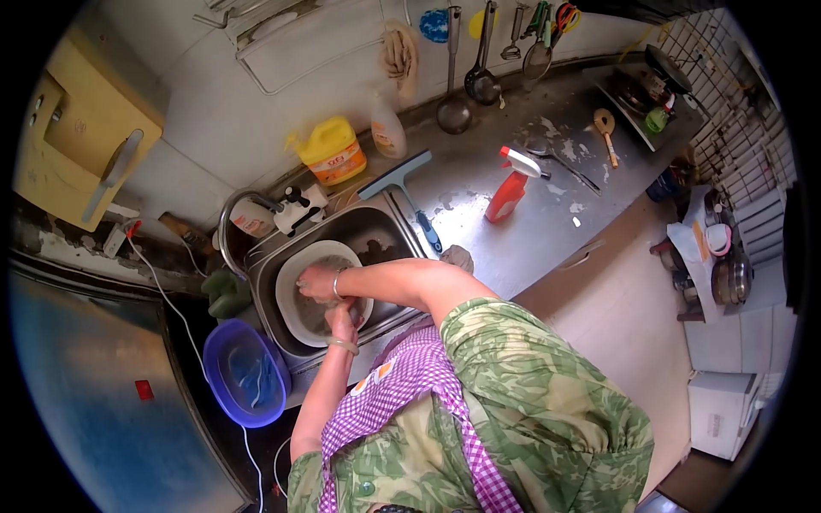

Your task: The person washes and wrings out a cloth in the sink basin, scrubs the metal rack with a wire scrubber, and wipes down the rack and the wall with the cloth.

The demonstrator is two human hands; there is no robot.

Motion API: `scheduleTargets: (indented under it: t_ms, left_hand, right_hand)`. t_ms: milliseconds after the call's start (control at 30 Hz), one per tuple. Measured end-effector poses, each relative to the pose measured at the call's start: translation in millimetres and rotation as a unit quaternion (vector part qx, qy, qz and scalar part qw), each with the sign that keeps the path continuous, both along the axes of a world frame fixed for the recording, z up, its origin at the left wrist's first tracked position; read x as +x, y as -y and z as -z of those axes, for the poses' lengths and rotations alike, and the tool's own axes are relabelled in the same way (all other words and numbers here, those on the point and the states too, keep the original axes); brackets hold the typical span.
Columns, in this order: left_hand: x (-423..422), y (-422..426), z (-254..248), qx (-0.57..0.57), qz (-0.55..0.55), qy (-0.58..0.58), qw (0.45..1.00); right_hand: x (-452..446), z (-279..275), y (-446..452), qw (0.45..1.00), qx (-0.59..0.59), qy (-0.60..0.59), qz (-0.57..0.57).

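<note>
A white basin (288, 329) stands in the metal sink (389, 221), with greyish water or wet material inside. Both of my hands are down in this basin, close together. My right hand (318, 282), with a bracelet at its wrist, has its fingers curled downward near the basin's middle. Just below it, my left hand (342, 321), with a bangle at the wrist, is closed at the near side. What the fingers hold is too small and too hidden to make out. A curved faucet (229, 224) rises at the sink's left corner.
A squeegee (402, 184) lies across the sink's right rim. On the counter stand a red spray bottle (510, 190), a yellow jug (332, 152) and a clear bottle (387, 130). A purple-blue basin (227, 410) sits left of the sink. Ladles (454, 111) hang behind.
</note>
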State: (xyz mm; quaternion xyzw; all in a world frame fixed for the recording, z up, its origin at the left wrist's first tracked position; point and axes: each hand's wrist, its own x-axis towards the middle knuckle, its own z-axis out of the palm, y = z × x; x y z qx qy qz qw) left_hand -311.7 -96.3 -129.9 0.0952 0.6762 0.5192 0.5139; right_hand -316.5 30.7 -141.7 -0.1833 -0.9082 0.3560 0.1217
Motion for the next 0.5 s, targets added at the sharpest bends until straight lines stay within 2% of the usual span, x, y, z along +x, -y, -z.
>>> scheduleTargets:
  t_ms: [167, 200, 267, 333, 367, 500]
  left_hand:
    - [5.2, -1.8, -2.8, -0.01, 0.027, -0.008, 1.0]
    - [7.1, -0.9, -5.0, -0.015, 0.035, -0.017, 0.999]
    - [9.5, -0.4, -12.9, -0.022, 0.05, -0.034, 0.998]
    - [2.1, -3.9, 23.8, -0.012, 0.034, -0.033, 0.999]
    - [0.0, -4.1, 37.3, -0.005, 0.026, -0.032, 0.999]
    - [0.2, -1.8, 34.0, -0.013, 0.036, -0.026, 0.999]
  right_hand:
    - [1.6, 10.2, 1.2, 0.998, 0.022, 0.054, 0.015]
    - [-3.8, 29.5, -0.6, 0.997, 0.042, 0.055, 0.02]
    - [-4.3, 33.6, 4.8, 0.996, -0.001, 0.057, 0.067]
    - [7.0, 12.5, 11.4, 0.979, -0.121, 0.059, 0.155]
    - [8.2, 12.2, 10.4, 0.979, -0.115, 0.061, 0.154]
    - [3.5, 37.5, 14.2, 0.979, -0.103, 0.06, 0.164]
